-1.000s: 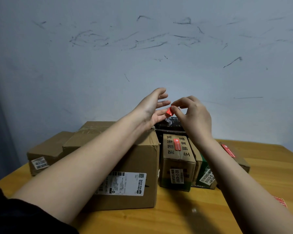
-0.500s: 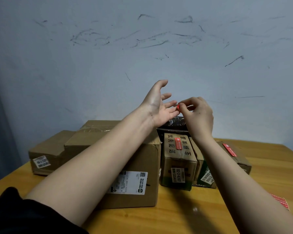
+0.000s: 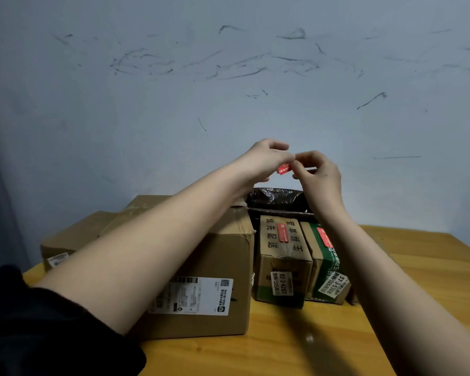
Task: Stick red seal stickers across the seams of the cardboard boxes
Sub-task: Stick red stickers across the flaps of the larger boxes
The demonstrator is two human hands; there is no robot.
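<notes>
Left hand [image 3: 263,158]: hovering raised in front of the wall [image 3: 228,90], fingers curled, fingertips meeting the right hand's and pinching the top of the sticker [image 3: 284,168].
Right hand [image 3: 319,173]: hanging beside the left at the same height, thumb and forefinger pinching at the sticker's upper right edge, other fingers bent.
Sticker: small, red, hanging in the air between the two hands, above the boxes and touching none of them.
Big box [image 3: 223,256]: sitting on the table [image 3: 296,354] under the left forearm, white label facing the camera; its top seam is mostly covered by the arm.
Tan box [image 3: 282,256]: standing just right of the big box, already wearing a red seal [image 3: 282,233] on top.
Green box [image 3: 327,267]: leaning against the tan box, its red seal [image 3: 324,238] partly covered by the right forearm.
Black bag [image 3: 276,198]: lying behind the small boxes, partly blocked by both wrists.
Left box [image 3: 73,237]: sitting at the table's far left, partly hidden behind the left arm.
Hard to make out: print on the sticker and labels is blurring; sleeve [image 3: 38,329] is being cut off at the lower left corner.
</notes>
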